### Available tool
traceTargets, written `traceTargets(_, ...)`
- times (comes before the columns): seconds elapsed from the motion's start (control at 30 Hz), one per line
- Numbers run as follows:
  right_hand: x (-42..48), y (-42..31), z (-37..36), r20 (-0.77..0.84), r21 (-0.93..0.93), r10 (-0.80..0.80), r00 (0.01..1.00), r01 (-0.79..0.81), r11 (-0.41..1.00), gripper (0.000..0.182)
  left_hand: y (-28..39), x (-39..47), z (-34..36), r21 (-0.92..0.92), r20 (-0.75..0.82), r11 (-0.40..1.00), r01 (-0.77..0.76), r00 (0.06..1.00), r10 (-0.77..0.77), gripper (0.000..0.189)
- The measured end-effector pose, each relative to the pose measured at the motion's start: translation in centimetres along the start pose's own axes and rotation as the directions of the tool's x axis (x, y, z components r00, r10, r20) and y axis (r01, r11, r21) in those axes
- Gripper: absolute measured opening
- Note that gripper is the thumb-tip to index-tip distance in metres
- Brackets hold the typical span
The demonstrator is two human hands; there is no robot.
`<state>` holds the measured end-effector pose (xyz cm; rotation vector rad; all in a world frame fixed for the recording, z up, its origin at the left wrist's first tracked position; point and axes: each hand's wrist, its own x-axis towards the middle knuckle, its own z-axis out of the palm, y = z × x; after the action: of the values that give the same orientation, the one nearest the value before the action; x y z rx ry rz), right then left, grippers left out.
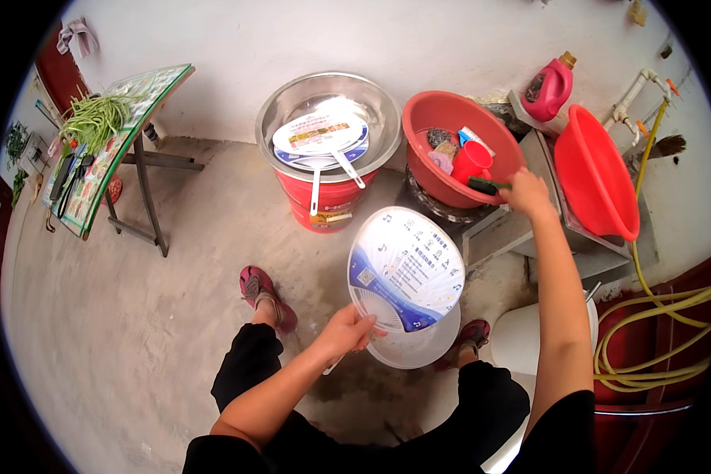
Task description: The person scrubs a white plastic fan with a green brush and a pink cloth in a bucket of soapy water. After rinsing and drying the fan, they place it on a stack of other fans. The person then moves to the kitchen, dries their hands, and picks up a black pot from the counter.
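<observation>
My left hand (pixel 349 332) grips a plastic hand fan (pixel 409 260) near its handle. The fan's white and blue printed face is turned up, over a translucent white basin (pixel 418 349) on the floor between my feet. My right hand (pixel 528 191) is at the near right rim of a faded red basin (pixel 420 136), closed on a green-handled tool (pixel 483 185) whose exact kind I cannot tell. In that basin lie a red plastic cup (pixel 471 161), a blue-and-white brush (pixel 474 141), a dark scouring pad (pixel 438 137) and a pale purple item (pixel 441 161).
More fans (pixel 320 135) lie in a steel basin (pixel 269 136) on a red bucket (pixel 299 204). A bright red basin (pixel 598 178) leans by a detergent bottle (pixel 548 89) and taps (pixel 637 131). A yellow hose (pixel 646 379) coils at right. Green beans (pixel 98 118) lie on a folding table (pixel 103 201).
</observation>
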<state>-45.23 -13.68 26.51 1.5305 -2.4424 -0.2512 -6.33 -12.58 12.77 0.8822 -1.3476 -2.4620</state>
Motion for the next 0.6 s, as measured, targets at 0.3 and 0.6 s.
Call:
traceTargets(0.3,11.7,-6.4,8.3,0.191,0.339,-0.173,0.966,0.100,0.935,0.025,2.1,-0.5,-0.2,-0.082,0.002,0.996,0.019,1.000,-0.019,0.013)
traceTargets(0.6,9.9,-3.8,6.4,-0.053,0.887,0.180,0.982,-0.036,0.460,0.022,2.5,-0.2,-0.1,-0.171,0.021,0.985,-0.003,1.000,0.007,0.019)
